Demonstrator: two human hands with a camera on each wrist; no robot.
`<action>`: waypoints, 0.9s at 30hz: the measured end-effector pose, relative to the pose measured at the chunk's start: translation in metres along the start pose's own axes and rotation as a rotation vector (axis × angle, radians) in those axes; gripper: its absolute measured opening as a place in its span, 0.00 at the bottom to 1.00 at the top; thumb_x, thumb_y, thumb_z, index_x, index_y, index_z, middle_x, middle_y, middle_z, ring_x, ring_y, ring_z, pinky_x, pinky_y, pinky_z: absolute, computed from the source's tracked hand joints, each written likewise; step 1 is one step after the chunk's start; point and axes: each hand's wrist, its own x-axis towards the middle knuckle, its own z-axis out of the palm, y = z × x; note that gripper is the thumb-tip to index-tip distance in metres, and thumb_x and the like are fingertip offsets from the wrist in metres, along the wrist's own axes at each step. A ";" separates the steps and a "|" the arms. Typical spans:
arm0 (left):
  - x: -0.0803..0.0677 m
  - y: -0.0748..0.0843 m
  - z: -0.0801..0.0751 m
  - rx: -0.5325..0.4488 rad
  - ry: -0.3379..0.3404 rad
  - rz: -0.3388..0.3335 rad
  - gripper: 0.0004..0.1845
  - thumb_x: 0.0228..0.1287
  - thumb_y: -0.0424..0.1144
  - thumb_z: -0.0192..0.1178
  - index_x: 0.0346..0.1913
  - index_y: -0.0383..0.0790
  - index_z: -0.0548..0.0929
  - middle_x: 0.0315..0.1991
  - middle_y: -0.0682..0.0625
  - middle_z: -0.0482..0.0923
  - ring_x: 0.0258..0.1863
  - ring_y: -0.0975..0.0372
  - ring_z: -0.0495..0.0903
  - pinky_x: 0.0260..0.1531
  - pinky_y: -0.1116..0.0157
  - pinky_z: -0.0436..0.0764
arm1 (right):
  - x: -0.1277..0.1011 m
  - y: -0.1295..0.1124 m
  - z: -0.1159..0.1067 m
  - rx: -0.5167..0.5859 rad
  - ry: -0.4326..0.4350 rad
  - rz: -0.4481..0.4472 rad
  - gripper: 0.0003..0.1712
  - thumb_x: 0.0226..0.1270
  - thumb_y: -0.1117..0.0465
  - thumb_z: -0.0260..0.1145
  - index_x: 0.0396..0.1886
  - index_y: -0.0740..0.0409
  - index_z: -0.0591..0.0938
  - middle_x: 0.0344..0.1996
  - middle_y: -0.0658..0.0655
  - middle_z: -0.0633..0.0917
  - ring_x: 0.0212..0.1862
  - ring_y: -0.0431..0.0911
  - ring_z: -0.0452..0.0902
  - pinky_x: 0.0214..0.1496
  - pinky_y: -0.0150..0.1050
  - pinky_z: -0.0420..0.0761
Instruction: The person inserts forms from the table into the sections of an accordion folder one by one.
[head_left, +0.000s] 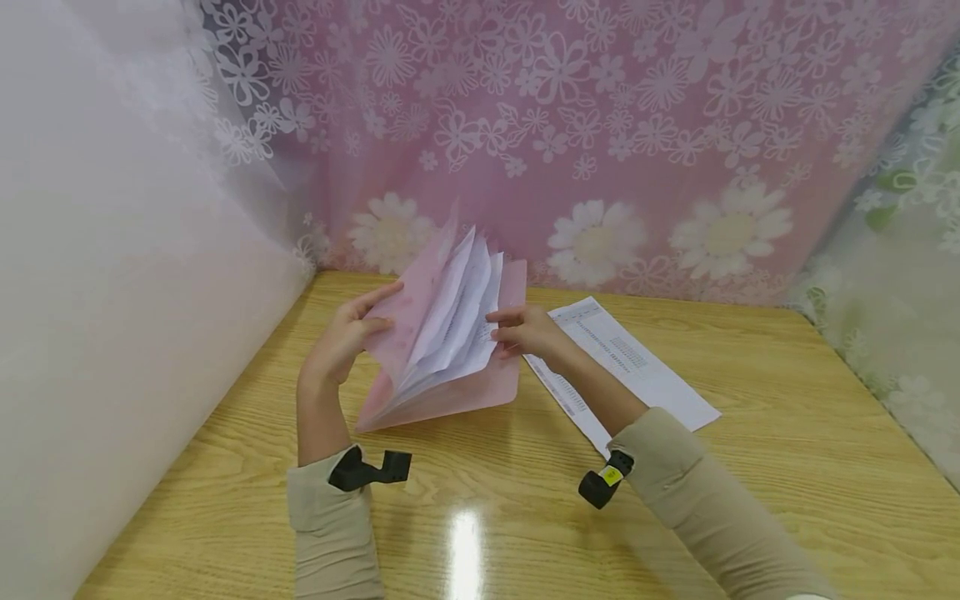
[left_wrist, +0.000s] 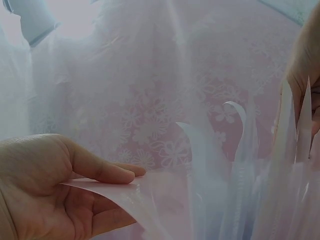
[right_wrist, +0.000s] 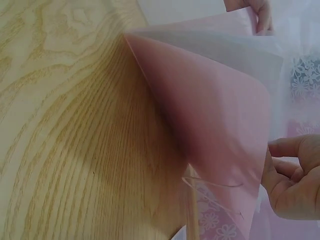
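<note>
A pink folder (head_left: 480, 387) stands partly opened over the table, its clear sleeves fanned out with white papers (head_left: 457, 308) inside. My left hand (head_left: 341, 337) pinches the front cover along its left edge, thumb on one face and fingers behind, as the left wrist view shows. At the opposite side my right hand (head_left: 528, 333) grips the edge of the sleeves and back cover between thumb and fingers. From the right wrist view the pink back cover (right_wrist: 215, 105) rises off the wood, with the right hand (right_wrist: 295, 175) at its outer edge.
Printed white sheets (head_left: 630, 358) lie on the wooden table (head_left: 465, 492) to the right, partly under the right forearm. A pink flowered curtain (head_left: 525, 125) hangs behind the table, and a pale wall covering (head_left: 150, 208) borders the left side.
</note>
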 end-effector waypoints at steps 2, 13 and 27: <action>0.000 0.000 0.000 -0.006 -0.002 0.000 0.28 0.63 0.23 0.45 0.68 0.38 0.62 0.68 0.47 0.53 0.56 0.57 0.62 0.44 0.68 0.70 | 0.001 0.000 0.003 -0.025 0.015 0.010 0.22 0.62 0.71 0.58 0.57 0.70 0.74 0.42 0.63 0.80 0.28 0.41 0.74 0.35 0.36 0.79; 0.001 0.000 -0.001 -0.004 -0.006 0.000 0.28 0.64 0.23 0.46 0.68 0.38 0.62 0.69 0.47 0.52 0.59 0.55 0.61 0.44 0.68 0.71 | 0.001 -0.007 0.014 -0.122 0.055 0.046 0.23 0.59 0.68 0.61 0.56 0.68 0.75 0.48 0.65 0.79 0.30 0.42 0.72 0.33 0.34 0.76; 0.001 -0.001 -0.001 0.009 -0.010 -0.003 0.28 0.64 0.23 0.45 0.68 0.37 0.62 0.68 0.46 0.53 0.53 0.57 0.63 0.40 0.70 0.71 | -0.002 -0.007 0.010 -0.161 0.030 0.029 0.21 0.62 0.66 0.58 0.55 0.68 0.76 0.52 0.65 0.77 0.41 0.48 0.75 0.39 0.40 0.78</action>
